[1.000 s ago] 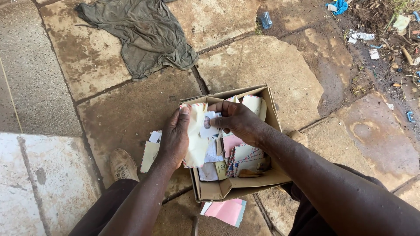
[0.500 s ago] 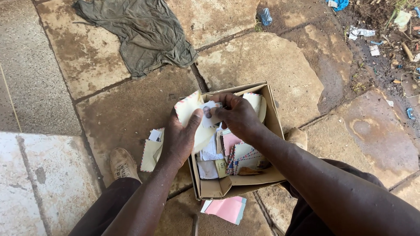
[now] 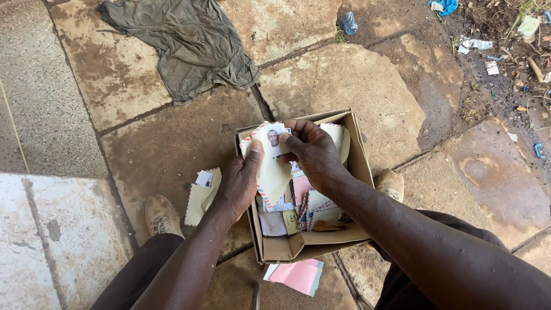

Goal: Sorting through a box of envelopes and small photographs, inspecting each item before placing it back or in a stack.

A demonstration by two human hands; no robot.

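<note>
Cream paper envelope (image 3: 270,166) with red-and-blue striped edging, held up over the open brown cardboard box (image 3: 360,166) on the stone-slab floor (image 3: 172,155). Left hand (image 3: 240,182) clamped on the envelope's left side, thumb across its front. Right hand (image 3: 313,152) gripping from the right, fingers curled over the top edge, pinching a small photo print (image 3: 274,140) poking out of the envelope mouth. Both hands grasping, neither loose.

Inside the box: more striped envelopes, pink sheets, scraps of paper, all jumbled beneath the hands. Another cream envelope (image 3: 338,138) tucked against the far right wall of the box.

Left of the box, lying flat on the floor: a second cream striped envelope (image 3: 200,198) with a small white slip on top. Just beside it, toward the near edge of the floor, a worn tan shoe (image 3: 162,215). Another tan shoe (image 3: 391,183) just beside the box's right wall. Near side of the box, partly under it: a pink paper sheet (image 3: 295,275).

Far left part of the floor: crumpled olive-green cloth garment (image 3: 186,43), well apart from the box. Far right corner: damp dirt strewn with bits of blue and white litter (image 3: 476,43).
</note>
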